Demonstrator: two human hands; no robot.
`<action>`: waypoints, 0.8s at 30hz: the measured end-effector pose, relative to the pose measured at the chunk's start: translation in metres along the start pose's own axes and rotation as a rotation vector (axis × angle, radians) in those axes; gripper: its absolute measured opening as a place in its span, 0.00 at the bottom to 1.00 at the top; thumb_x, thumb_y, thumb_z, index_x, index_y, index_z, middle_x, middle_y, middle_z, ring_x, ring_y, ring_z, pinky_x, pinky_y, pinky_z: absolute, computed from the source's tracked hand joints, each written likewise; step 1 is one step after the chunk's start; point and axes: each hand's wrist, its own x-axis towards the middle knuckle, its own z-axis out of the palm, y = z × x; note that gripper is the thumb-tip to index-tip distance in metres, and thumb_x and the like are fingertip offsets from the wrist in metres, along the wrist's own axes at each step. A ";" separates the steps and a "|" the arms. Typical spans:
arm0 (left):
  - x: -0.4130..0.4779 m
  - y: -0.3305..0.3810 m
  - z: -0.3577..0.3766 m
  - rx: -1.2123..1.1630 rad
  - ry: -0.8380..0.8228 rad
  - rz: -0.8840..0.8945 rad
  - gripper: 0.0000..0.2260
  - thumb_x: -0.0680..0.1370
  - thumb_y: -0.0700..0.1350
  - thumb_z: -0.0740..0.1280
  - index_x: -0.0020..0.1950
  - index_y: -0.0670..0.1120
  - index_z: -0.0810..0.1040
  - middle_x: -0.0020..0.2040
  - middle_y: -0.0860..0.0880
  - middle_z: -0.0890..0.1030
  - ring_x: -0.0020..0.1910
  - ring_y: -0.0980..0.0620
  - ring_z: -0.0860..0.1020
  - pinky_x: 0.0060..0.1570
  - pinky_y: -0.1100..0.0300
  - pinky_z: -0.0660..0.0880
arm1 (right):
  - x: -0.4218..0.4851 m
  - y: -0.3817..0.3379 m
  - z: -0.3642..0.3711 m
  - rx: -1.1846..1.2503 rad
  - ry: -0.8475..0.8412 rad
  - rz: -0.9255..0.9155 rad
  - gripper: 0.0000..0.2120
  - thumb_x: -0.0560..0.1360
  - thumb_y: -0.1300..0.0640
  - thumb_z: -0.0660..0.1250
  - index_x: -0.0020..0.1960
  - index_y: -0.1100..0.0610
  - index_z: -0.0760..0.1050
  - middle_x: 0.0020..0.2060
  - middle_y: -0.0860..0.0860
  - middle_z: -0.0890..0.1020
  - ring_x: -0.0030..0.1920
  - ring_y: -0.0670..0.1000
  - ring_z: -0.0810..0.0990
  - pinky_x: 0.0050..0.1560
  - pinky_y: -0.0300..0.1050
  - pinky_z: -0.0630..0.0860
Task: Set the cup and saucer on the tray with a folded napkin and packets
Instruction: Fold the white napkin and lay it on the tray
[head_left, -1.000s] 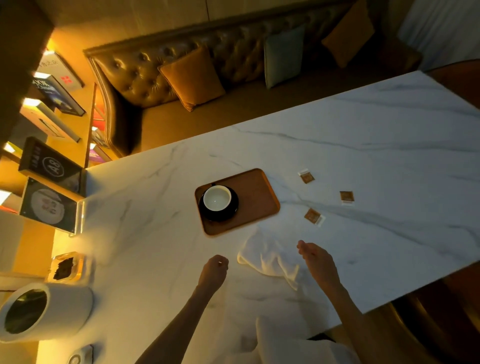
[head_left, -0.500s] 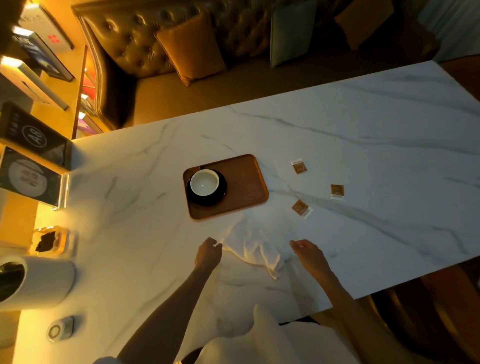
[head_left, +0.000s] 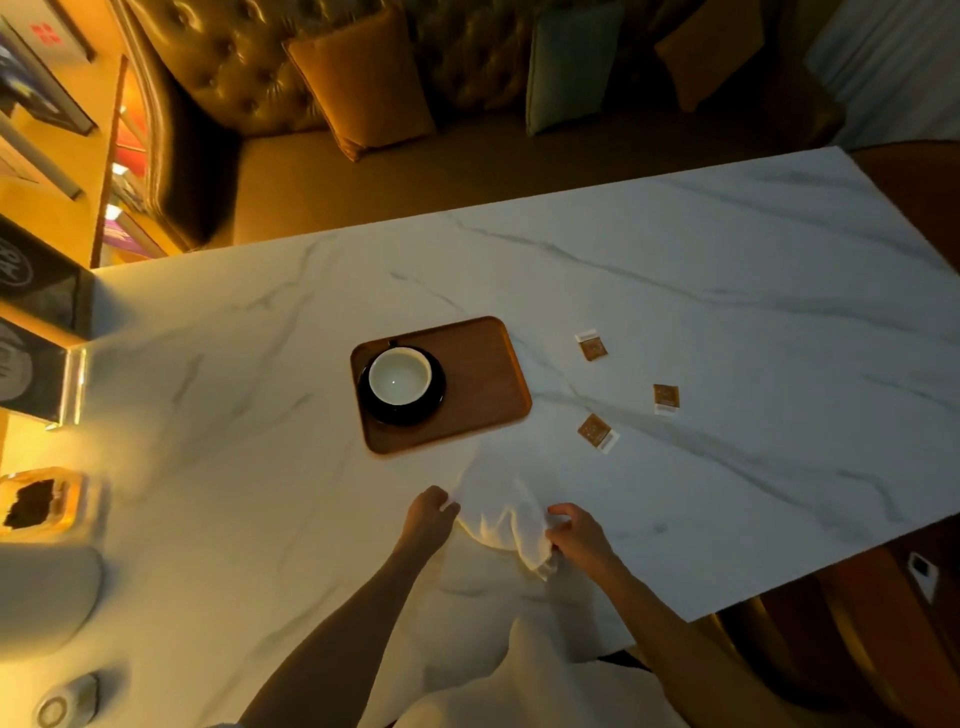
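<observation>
Both-handed grab on the napkin (head_left: 501, 514): left hand (head_left: 427, 519) has fingers curled, pinching the cloth's left edge; right hand (head_left: 579, 535) has fingers closed into the bunched right side. Napkin is crumpled, not folded, lying on the marble table (head_left: 727, 291) just below the tray (head_left: 483, 379), upper corner near the tray's edge. White cup (head_left: 400, 375) sits on the black saucer (head_left: 436, 402) in the tray's left half. Three brown packets (head_left: 592, 347) (head_left: 666, 397) (head_left: 596, 431) lie loose on the table right of the tray. Fingertips mostly buried in cloth; exact pinch points hard to see. Forearms cut off at the frame bottom.
</observation>
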 end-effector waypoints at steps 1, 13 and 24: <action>-0.003 0.000 0.000 0.035 0.005 0.059 0.11 0.79 0.43 0.64 0.56 0.36 0.76 0.56 0.38 0.79 0.56 0.40 0.76 0.55 0.54 0.72 | 0.001 -0.001 0.000 -0.037 -0.001 -0.010 0.17 0.76 0.58 0.63 0.65 0.58 0.72 0.61 0.57 0.79 0.60 0.57 0.77 0.61 0.49 0.74; -0.037 0.070 -0.068 0.257 0.108 0.796 0.10 0.80 0.49 0.65 0.50 0.44 0.80 0.45 0.51 0.80 0.44 0.56 0.75 0.44 0.66 0.67 | -0.010 -0.096 -0.015 -0.145 0.300 -1.032 0.10 0.74 0.52 0.70 0.50 0.58 0.81 0.56 0.54 0.81 0.64 0.51 0.72 0.64 0.41 0.69; -0.100 0.197 -0.215 0.075 0.188 0.706 0.04 0.78 0.47 0.67 0.48 0.56 0.80 0.48 0.56 0.80 0.47 0.61 0.78 0.49 0.63 0.75 | -0.078 -0.192 -0.228 -0.065 0.080 -1.051 0.07 0.70 0.42 0.68 0.43 0.42 0.73 0.41 0.42 0.80 0.44 0.43 0.80 0.43 0.39 0.78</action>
